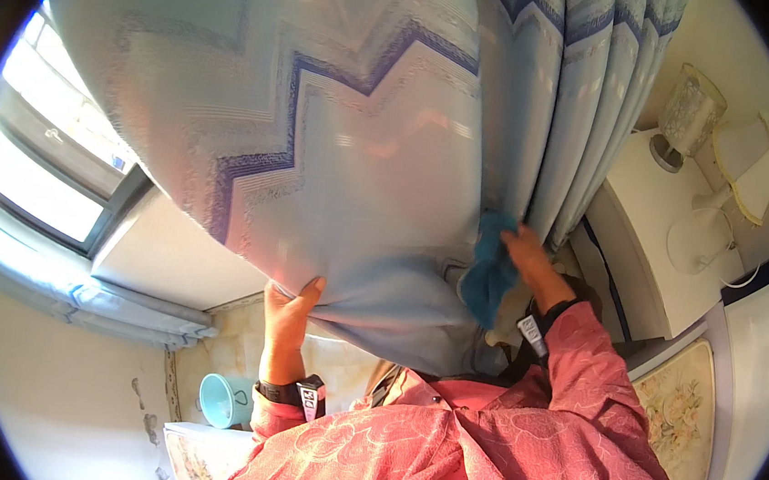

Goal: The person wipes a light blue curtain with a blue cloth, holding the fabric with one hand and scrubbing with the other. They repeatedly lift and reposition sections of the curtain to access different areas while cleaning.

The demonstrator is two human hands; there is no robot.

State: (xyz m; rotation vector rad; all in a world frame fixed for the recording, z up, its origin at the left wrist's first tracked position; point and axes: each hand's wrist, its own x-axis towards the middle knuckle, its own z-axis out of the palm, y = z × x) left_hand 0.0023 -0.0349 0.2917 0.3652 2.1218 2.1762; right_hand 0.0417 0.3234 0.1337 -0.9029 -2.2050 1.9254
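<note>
A long light-blue curtain (377,171) with dark blue zigzag bands hangs before me, spread flat at the left and gathered in folds at the right. My left hand (292,311) pinches the curtain's edge near its lower part, thumb on top, and the fabric creases away from it. A teal cloth (491,270) lies against the curtain, held by its upper right side in my right hand (527,256). Part of that hand's fingers is hidden by the cloth and blur. Both wrists carry dark bands with small printed tags.
At the right, a white cabinet (639,228) bears a patterned cylindrical table lamp (694,109) and a lamp with a cream shade (751,169). An open window (54,177) is at the left. Below stands a light-blue bucket (225,401); a floral-patterned panel (682,410) is at lower right.
</note>
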